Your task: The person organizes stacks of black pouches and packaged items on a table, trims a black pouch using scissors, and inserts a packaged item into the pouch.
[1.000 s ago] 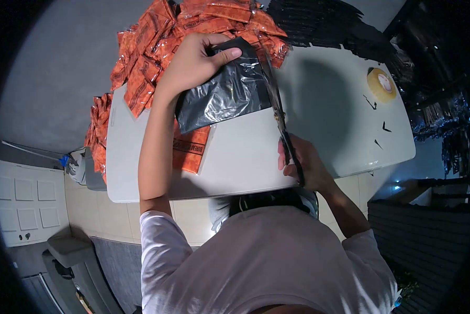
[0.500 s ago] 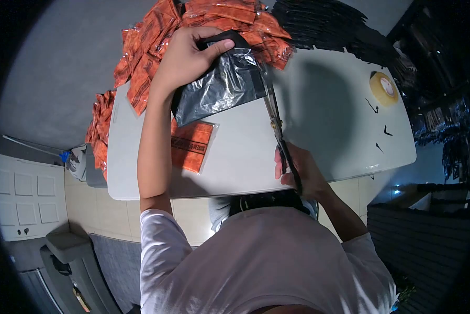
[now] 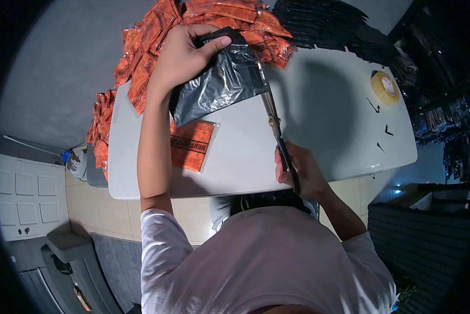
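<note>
My left hand (image 3: 196, 52) pinches the top of a shiny black plastic bag (image 3: 216, 86) between thumb and fingers, holding it above the white table. In my right hand (image 3: 300, 170) is a pair of long scissors (image 3: 275, 125) with dark handles, its blades pointing away from me. The blades lie along the bag's right edge and look nearly closed there. Below the bag, an orange packet (image 3: 193, 146) in clear wrap with dark lettering rests on the table, partly covered by the bag and my left forearm.
Many orange packets (image 3: 156, 36) are heaped at the table's far left. A stack of black bags (image 3: 329, 26) lies at the back right. To the right are a roll of tape (image 3: 385, 88) and small black scraps (image 3: 389, 130) on the white table (image 3: 329, 152).
The scissor blades have come closer together along the bag's right edge. My left hand and the bag have shifted only slightly.
</note>
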The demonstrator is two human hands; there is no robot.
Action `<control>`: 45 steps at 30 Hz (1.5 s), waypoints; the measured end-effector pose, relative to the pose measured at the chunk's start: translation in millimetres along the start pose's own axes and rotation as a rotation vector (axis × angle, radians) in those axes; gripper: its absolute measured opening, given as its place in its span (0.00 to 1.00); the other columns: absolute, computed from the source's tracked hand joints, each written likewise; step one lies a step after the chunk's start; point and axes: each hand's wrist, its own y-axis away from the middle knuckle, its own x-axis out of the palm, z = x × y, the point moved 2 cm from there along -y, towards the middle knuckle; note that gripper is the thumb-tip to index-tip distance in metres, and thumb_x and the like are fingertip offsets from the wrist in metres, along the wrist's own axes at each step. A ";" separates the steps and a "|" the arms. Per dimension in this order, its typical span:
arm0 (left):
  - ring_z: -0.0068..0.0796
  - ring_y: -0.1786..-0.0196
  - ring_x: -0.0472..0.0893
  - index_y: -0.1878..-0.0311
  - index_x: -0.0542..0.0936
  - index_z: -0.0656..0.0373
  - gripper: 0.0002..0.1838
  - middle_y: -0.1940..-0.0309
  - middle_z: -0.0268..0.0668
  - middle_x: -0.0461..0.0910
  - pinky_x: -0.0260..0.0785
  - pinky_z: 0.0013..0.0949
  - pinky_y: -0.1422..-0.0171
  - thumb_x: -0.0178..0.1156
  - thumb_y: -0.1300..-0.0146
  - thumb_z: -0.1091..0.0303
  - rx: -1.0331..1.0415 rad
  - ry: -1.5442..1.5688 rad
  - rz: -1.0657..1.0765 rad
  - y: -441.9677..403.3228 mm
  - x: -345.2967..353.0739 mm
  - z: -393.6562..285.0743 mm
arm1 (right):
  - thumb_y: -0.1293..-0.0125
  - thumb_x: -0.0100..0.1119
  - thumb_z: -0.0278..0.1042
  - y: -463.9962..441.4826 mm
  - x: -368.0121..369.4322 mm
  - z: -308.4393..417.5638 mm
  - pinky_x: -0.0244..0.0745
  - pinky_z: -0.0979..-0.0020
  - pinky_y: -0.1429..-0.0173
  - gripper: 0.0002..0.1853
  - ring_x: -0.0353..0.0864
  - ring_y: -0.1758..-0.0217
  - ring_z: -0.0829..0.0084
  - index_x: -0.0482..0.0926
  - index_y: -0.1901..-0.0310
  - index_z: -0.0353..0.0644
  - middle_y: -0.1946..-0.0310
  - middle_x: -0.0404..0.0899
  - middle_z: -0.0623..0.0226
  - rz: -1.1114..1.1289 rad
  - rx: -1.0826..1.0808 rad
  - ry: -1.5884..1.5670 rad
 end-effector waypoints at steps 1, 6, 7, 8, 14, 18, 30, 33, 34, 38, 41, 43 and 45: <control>0.24 0.65 0.86 0.53 0.91 0.62 0.14 0.67 0.39 0.90 0.77 0.33 0.55 0.72 0.33 0.61 -0.001 0.000 0.000 0.1 -0.1 -0.2 | 0.44 0.82 0.49 0.3 0.5 1.0 0.70 0.66 0.61 0.27 0.74 0.67 0.75 0.76 0.58 0.39 0.71 0.77 0.67 0.000 0.004 -0.011; 0.25 0.65 0.86 0.53 0.91 0.61 0.13 0.67 0.39 0.90 0.77 0.34 0.54 0.72 0.33 0.61 0.008 -0.024 0.002 0.7 0.7 -2.7 | 0.45 0.83 0.45 -0.1 0.4 0.5 0.71 0.66 0.60 0.26 0.74 0.67 0.75 0.76 0.58 0.40 0.70 0.77 0.68 -0.003 0.015 0.005; 0.25 0.65 0.86 0.53 0.91 0.61 0.13 0.67 0.39 0.90 0.77 0.34 0.54 0.72 0.33 0.61 0.007 -0.024 0.002 0.7 0.7 -2.3 | 0.45 0.83 0.44 -0.3 0.6 -0.1 0.71 0.66 0.60 0.25 0.74 0.67 0.75 0.76 0.58 0.40 0.70 0.76 0.68 -0.010 0.022 0.004; 0.26 0.65 0.86 0.53 0.91 0.61 0.13 0.67 0.39 0.90 0.77 0.34 0.54 0.72 0.33 0.61 0.009 -0.032 0.002 0.3 0.7 -1.8 | 0.45 0.83 0.44 -0.5 0.6 0.9 0.71 0.66 0.60 0.25 0.74 0.67 0.75 0.76 0.58 0.40 0.70 0.76 0.68 -0.010 0.023 0.004; 0.26 0.66 0.86 0.53 0.91 0.61 0.13 0.67 0.40 0.90 0.77 0.34 0.54 0.72 0.33 0.61 0.021 -0.053 0.001 0.5 0.4 -5.0 | 0.44 0.84 0.43 -1.4 0.2 2.7 0.70 0.68 0.61 0.25 0.73 0.68 0.75 0.75 0.58 0.40 0.71 0.75 0.69 -0.017 -0.014 0.047; 0.26 0.66 0.86 0.53 0.91 0.61 0.13 0.67 0.39 0.90 0.77 0.34 0.54 0.72 0.33 0.61 0.009 -0.048 0.010 -0.2 -0.6 -2.5 | 0.44 0.84 0.43 -1.4 -0.1 2.3 0.70 0.68 0.62 0.24 0.73 0.69 0.75 0.76 0.59 0.39 0.71 0.75 0.68 -0.028 -0.033 0.067; 0.16 0.62 0.83 0.51 0.89 0.67 0.14 0.65 0.33 0.90 0.75 0.26 0.54 0.71 0.30 0.64 -0.017 -0.043 0.025 0.3 -4.1 -0.7 | 0.41 0.81 0.39 -1.2 5.7 11.9 0.66 0.71 0.71 0.20 0.74 0.77 0.79 0.75 0.66 0.40 0.80 0.74 0.71 -0.067 0.002 0.041; 0.16 0.63 0.83 0.51 0.89 0.67 0.14 0.65 0.33 0.90 0.75 0.26 0.55 0.71 0.30 0.65 -0.037 -0.037 0.039 0.0 -5.6 -1.9 | 0.41 0.81 0.39 -1.8 5.9 9.7 0.65 0.70 0.72 0.20 0.74 0.78 0.80 0.75 0.66 0.41 0.81 0.73 0.70 -0.082 -0.018 0.073; 0.16 0.63 0.83 0.51 0.89 0.67 0.14 0.65 0.33 0.90 0.75 0.26 0.55 0.71 0.30 0.65 -0.036 -0.037 0.040 0.0 -5.5 -0.7 | 0.41 0.81 0.40 -2.1 5.9 8.2 0.65 0.70 0.73 0.20 0.74 0.78 0.80 0.75 0.67 0.41 0.81 0.73 0.70 -0.086 -0.035 0.086; 0.19 0.67 0.84 0.54 0.90 0.62 0.12 0.70 0.35 0.89 0.75 0.30 0.58 0.72 0.33 0.63 -0.009 0.005 0.012 0.4 -5.7 0.3 | 0.40 0.81 0.42 -2.1 7.4 7.4 0.64 0.70 0.73 0.21 0.73 0.79 0.79 0.75 0.67 0.41 0.81 0.73 0.70 -0.101 -0.076 0.125; 0.19 0.68 0.84 0.54 0.90 0.62 0.12 0.70 0.35 0.89 0.75 0.30 0.58 0.72 0.33 0.63 -0.021 0.011 0.011 0.6 -6.0 -1.2 | 0.39 0.81 0.45 -1.5 9.0 11.1 0.64 0.68 0.72 0.22 0.70 0.79 0.78 0.75 0.69 0.41 0.82 0.73 0.69 -0.121 -0.012 0.099; 0.19 0.68 0.84 0.54 0.90 0.62 0.12 0.70 0.35 0.89 0.75 0.30 0.58 0.72 0.33 0.63 -0.025 0.008 0.011 0.9 -6.4 -2.7 | 0.39 0.81 0.46 -2.4 7.8 9.0 0.64 0.67 0.72 0.23 0.68 0.79 0.77 0.75 0.70 0.40 0.82 0.72 0.69 -0.143 -0.061 0.175; 0.16 0.64 0.83 0.52 0.89 0.66 0.13 0.67 0.33 0.90 0.74 0.26 0.56 0.71 0.30 0.64 -0.014 -0.040 0.032 1.0 -7.2 -5.9 | 0.40 0.81 0.46 -1.5 7.7 12.4 0.64 0.66 0.71 0.23 0.67 0.79 0.77 0.75 0.71 0.40 0.82 0.72 0.69 -0.146 -0.036 0.186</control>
